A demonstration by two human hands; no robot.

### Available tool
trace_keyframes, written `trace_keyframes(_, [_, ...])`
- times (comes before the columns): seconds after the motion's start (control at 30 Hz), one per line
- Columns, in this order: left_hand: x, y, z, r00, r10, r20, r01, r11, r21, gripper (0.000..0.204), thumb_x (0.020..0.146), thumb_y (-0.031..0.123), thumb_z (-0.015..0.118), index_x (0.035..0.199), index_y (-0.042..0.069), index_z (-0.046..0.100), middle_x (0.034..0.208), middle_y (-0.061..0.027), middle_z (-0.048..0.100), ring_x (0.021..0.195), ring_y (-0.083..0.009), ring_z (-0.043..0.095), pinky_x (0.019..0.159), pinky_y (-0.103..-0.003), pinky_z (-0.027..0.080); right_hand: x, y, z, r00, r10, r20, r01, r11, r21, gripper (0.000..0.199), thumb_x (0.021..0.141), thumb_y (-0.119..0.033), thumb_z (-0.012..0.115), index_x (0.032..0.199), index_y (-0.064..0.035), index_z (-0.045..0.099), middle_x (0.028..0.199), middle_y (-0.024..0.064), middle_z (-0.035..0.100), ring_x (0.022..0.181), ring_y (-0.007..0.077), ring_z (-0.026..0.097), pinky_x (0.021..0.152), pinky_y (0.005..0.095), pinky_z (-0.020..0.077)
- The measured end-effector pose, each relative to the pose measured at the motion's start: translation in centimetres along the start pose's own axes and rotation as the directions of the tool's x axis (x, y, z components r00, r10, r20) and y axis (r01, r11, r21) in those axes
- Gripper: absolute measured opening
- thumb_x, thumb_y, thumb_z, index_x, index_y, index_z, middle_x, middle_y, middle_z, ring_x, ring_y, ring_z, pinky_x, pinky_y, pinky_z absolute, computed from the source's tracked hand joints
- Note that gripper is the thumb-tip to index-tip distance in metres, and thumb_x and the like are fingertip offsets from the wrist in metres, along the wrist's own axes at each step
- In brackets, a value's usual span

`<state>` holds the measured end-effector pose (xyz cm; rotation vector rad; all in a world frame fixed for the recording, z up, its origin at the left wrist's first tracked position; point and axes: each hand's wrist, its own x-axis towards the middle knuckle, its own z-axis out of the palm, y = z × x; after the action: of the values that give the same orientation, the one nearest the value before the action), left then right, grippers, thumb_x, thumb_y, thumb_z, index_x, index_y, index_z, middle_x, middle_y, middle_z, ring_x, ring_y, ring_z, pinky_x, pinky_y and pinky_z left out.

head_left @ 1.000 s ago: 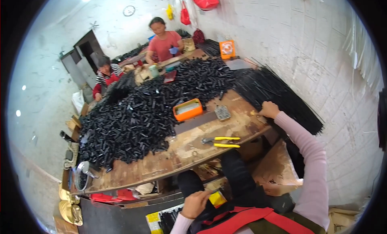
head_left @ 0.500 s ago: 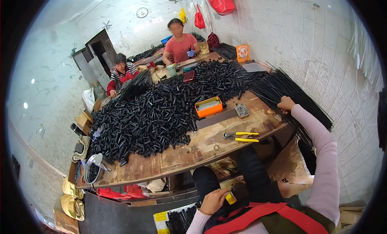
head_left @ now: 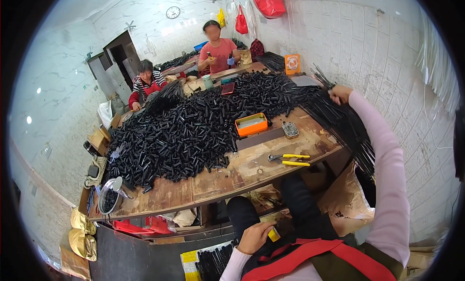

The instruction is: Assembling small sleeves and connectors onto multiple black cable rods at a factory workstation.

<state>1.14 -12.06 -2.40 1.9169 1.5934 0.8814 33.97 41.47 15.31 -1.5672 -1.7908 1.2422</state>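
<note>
My right hand (head_left: pixel 340 94) reaches to the far right of the workbench. Its fingers are closed around part of a bundle of thin black rods (head_left: pixel 334 117), whose far ends fan out past the hand. The rods' near ends hang over the bench edge. My left hand (head_left: pixel 255 237) rests on my lap, holding nothing that I can see, with its fingers loosely bent and lying against my dark clothing. A small yellow patch (head_left: pixel 274 234) shows beside its fingertips; what it belongs to is hidden. Yellow-handled pliers (head_left: pixel 290 159) lie on the bench between my hands.
A wide heap of short black tubes (head_left: pixel 179 131) covers much of the wooden bench (head_left: pixel 213 184). An orange box (head_left: pixel 251 124), a small clear tub (head_left: pixel 290 130) and a metal bowl (head_left: pixel 109 201) stand around it. Two people work across the bench. A white wall (head_left: pixel 382 63) borders the right.
My right hand has moved farther away along the rods, and their far ends have shifted with it. My left hand stays on my lap. The person in pink has raised one hand.
</note>
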Motion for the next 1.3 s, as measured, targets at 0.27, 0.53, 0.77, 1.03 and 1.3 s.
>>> trace_keyframes(0.27, [3.2,4.0,-2.7,0.989,0.146,0.004,-0.146,0.989,-0.008,0.021,0.095,0.013,0.057,0.111,0.004,0.067,0.095,-0.0154,0.069,0.085,-0.0300,0.068,0.076,-0.035,0.054,-3.0,-11.6,4.4,0.812,-0.508,0.287,0.256,0.752,0.607,0.022,0.097,-0.024,0.059,0.083,-0.0085,0.054,0.063,-0.0062,0.043,0.046,0.0041,0.034,0.041,0.0194,0.0287])
trace_keyframes(0.53, [13.1,8.8,-9.4,0.940,-0.060,-0.335,-0.177,0.755,-0.631,0.041,0.104,0.029,0.044,0.132,-0.001,0.051,0.112,-0.0109,0.066,0.098,-0.0197,0.064,0.088,-0.036,0.052,-14.9,-16.1,20.5,0.727,-0.491,0.480,-0.084,0.631,0.771,0.028,0.098,-0.033,0.058,0.098,-0.0050,0.055,0.068,-0.0055,0.042,0.047,0.0032,0.032,0.041,0.0194,0.0270])
trace_keyframes(0.77, [10.0,12.8,-10.8,0.969,-0.223,-0.106,-0.033,0.307,-0.951,0.029,0.104,0.030,0.047,0.122,0.008,0.050,0.068,0.0059,0.034,0.050,-0.0033,0.027,0.044,-0.019,0.022,-23.9,-15.9,26.8,0.650,-0.669,0.361,0.182,0.598,0.780,0.029,0.100,-0.030,0.052,0.109,-0.0025,0.056,0.083,0.0031,0.061,0.068,0.0122,0.058,0.056,0.0261,0.0468])
trace_keyframes(1.03, [9.1,10.0,-9.7,0.861,-0.340,-0.378,-0.170,0.508,-0.845,0.022,0.105,0.029,0.045,0.108,0.009,0.051,0.070,0.0016,0.051,0.044,-0.0041,0.033,0.039,-0.019,0.021,-24.2,-15.0,25.4,0.616,-0.551,0.563,0.307,0.826,0.473,0.031,0.099,-0.031,0.055,0.107,-0.0022,0.061,0.089,0.0071,0.066,0.068,0.0146,0.064,0.052,0.0252,0.0480])
trace_keyframes(1.3, [10.4,8.7,-9.7,0.821,-0.367,-0.437,-0.181,0.560,-0.809,0.018,0.104,0.025,0.046,0.107,0.007,0.050,0.077,-0.0026,0.058,0.048,-0.0065,0.049,0.039,-0.019,0.030,-23.5,-16.1,23.6,0.652,-0.690,0.313,0.400,0.664,0.631,0.034,0.101,-0.035,0.049,0.100,-0.0026,0.059,0.056,0.0038,0.051,0.043,0.0098,0.045,0.041,0.0222,0.0342])
